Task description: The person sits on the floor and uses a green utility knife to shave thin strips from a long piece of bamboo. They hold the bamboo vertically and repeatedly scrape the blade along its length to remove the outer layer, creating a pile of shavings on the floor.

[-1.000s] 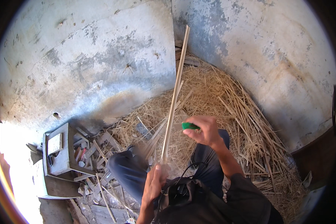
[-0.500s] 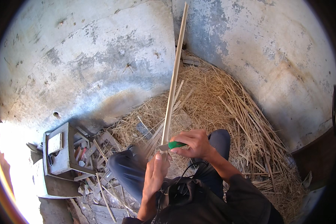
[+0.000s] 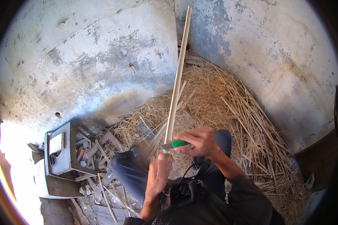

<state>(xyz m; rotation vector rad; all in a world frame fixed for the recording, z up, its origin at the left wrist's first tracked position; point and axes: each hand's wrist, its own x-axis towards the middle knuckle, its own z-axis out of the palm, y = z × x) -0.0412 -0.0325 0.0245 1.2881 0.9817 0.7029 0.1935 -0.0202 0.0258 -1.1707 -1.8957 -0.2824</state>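
Observation:
A long, pale split bamboo strip (image 3: 176, 84) stretches away from me, its far end up in front of the wall corner. Its near end is pinched in my left hand (image 3: 158, 173), whose fingers are closed with the thumb on top. My right hand (image 3: 201, 141) is wrapped round the green handle of a knife (image 3: 180, 143). The knife's short grey blade lies across the strip just beyond my left thumb. Whether the edge has gone into the bamboo is too small to tell.
Straw and shavings (image 3: 210, 90) cover the floor ahead, with long thin strips (image 3: 248, 112) heaped at the right. To the left stands a worn wooden stool-like frame (image 3: 60, 150) holding small odds and ends. Stained walls (image 3: 101, 56) meet in the far corner. My bent knees (image 3: 127, 168) flank the work.
My right hand and the knife have shifted slightly away from me and to the right along the strip. The strip's far end has dipped a little; my left hand keeps its hold.

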